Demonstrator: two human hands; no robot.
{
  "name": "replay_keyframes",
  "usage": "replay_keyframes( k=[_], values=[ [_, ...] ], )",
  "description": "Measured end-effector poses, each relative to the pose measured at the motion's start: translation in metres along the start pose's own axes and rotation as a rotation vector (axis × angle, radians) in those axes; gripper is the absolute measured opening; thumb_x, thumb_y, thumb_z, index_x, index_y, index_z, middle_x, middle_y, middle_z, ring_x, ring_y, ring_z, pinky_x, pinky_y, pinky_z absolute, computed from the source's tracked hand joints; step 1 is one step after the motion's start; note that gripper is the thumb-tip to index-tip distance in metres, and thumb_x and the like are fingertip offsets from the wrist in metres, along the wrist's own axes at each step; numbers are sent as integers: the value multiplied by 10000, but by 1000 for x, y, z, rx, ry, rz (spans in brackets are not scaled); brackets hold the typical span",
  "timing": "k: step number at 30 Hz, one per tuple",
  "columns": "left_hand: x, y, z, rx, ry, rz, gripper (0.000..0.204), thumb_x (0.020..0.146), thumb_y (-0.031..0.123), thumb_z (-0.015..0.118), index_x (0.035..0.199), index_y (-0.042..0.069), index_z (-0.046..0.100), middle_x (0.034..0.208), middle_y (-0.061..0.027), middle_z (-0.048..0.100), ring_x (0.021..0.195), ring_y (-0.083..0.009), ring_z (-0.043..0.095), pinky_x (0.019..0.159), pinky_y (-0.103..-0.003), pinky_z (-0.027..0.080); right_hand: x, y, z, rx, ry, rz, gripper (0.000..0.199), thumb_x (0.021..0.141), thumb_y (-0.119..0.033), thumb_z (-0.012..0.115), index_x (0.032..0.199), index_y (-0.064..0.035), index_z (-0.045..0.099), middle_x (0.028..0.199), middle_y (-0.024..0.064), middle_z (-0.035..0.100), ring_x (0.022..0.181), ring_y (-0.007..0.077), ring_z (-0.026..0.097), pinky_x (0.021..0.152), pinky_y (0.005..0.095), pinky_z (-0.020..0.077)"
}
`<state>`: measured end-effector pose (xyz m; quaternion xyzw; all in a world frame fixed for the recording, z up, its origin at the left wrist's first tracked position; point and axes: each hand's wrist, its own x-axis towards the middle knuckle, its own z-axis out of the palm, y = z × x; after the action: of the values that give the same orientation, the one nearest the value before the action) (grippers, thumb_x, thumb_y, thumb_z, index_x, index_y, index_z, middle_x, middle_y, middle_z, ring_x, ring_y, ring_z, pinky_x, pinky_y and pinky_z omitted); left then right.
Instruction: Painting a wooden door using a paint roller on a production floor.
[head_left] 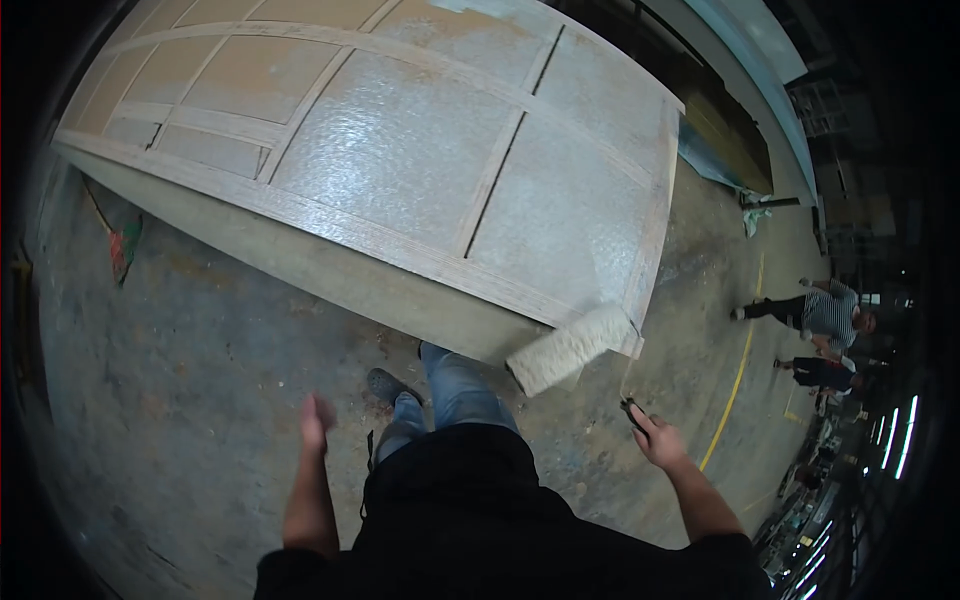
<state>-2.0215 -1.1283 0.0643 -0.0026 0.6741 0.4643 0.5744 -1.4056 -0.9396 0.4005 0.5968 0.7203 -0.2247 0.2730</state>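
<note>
My right hand [659, 440] is closed around the black handle of a paint roller [570, 350]. Its thick, fluffy off-white sleeve lies across the near right corner of a large panel [430, 150] and partly overhangs the edge. A thin wire frame joins sleeve and handle. The panel's face has strips dividing it into rectangles, and a wet, whitish sheen covers much of it; areas toward the far left look browner. Apart from the panel, my left hand [315, 422] hangs over the floor, slightly blurred, fingers stretched out, with nothing visible in it.
Concrete floor [240, 400] surrounds the panel, with a yellow line [735, 385] at right. Two people [828, 310] are farther off on that side. A red and green object on a stick [122, 250] lies at left. More large boards [735, 130] stand beyond the panel.
</note>
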Motion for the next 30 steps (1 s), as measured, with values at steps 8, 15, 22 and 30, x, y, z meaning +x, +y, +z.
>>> replay_keyframes(
  k=[8, 15, 22, 30],
  values=[
    [-191, -142, -64, -175, 590, -744, 576, 943, 448, 402, 1424, 138, 336, 1373, -115, 461, 1190, -334, 494, 938, -494, 407, 172, -85, -115, 111, 123, -177, 534, 868, -142, 581, 1382, -153, 436, 1141, 244, 590, 1036, 397, 589, 866, 416, 487],
    [-102, -55, 14, -156, 492, -365, 541, 920, 468, 468, 1317, 101, 451, 1270, -107, 536, 1072, -274, 541, 897, -414, 447, 425, -307, -266, 250, 393, -435, 580, 872, -187, 509, 1430, -211, 355, 993, 262, 643, 832, 392, 650, 768, 443, 508],
    [-3, 145, 132, 150, 146, 257, 362, 943, 286, 547, 1240, 79, 549, 1054, -43, 623, 859, -138, 584, 728, -268, 465, 394, -279, -214, 261, 428, -486, 549, 893, -220, 494, 1423, -194, 353, 974, 290, 623, 874, 442, 613, 800, 496, 474],
    [-39, 71, 48, 239, 336, -107, 282, 921, 309, 564, 1094, 89, 595, 892, -31, 616, 713, -126, 559, 596, -269, 446, 164, -54, -108, -69, 96, -329, 609, 838, -219, 634, 1400, -229, 400, 785, 179, 590, 673, 401, 601, 617, 496, 491]
  ],
)
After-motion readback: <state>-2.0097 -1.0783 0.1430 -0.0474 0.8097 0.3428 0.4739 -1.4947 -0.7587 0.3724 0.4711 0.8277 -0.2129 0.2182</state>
